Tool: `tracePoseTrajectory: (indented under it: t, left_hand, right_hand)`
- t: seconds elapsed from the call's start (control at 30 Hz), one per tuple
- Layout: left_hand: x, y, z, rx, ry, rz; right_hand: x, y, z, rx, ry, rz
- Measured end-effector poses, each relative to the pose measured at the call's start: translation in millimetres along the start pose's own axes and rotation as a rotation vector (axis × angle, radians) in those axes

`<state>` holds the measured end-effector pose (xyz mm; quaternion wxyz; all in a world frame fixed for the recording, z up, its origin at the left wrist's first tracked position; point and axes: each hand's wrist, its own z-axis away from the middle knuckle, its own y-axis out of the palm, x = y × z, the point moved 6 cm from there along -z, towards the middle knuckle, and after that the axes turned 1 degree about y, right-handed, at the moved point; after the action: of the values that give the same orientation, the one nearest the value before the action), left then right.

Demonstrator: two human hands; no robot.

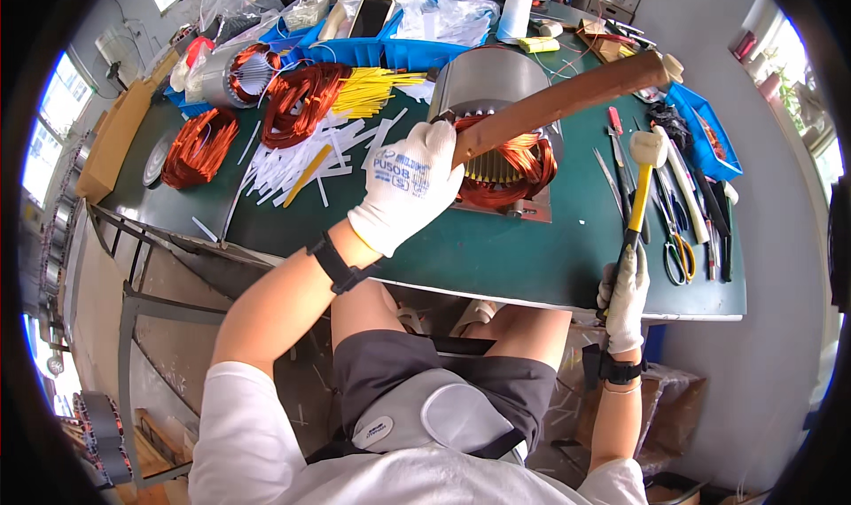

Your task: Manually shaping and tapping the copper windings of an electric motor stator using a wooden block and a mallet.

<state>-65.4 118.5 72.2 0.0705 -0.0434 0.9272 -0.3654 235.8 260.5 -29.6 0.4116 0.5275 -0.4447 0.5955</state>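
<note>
My gloved left hand is closed round the lower end of a long brown wooden bar, which slants up to the right. Behind and below the bar lies a grey motor stator, with loops of copper winding bulging from its near end. The bar hides part of the stator's opening. At the right edge of the table, my gloved right hand grips the handle of a mallet. Its pale head points away from me, and its handle is yellow and black.
Copper coil bundles, white paper strips and yellow strips lie on the left of the green table. Scissors and other hand tools lie beside the mallet. Blue bins stand at the back, one holding a phone.
</note>
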Motion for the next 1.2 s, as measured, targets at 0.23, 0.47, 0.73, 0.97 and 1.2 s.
tracePoseTrajectory:
  t: [0.23,0.47,0.73,0.97,1.2]
  left_hand:
    - [-33,-22,-38,0.256,0.360,-0.393]
    - [-6,-58,69,0.201,-0.474,0.762]
    - [-111,-16,205,0.541,-1.391,2.337]
    - [-140,-10,188,0.503,-1.520,2.555]
    - [-150,-25,180,0.616,-1.462,2.590]
  right_hand:
    - [3,2,0,-0.032,0.006,-0.011]
    - [-10,-20,47,-0.086,-0.107,-0.097]
    - [118,-62,89,-0.128,-0.683,-0.085]
    - [-12,10,132,0.603,-0.387,0.874]
    - [92,-17,137,0.049,-0.391,0.072]
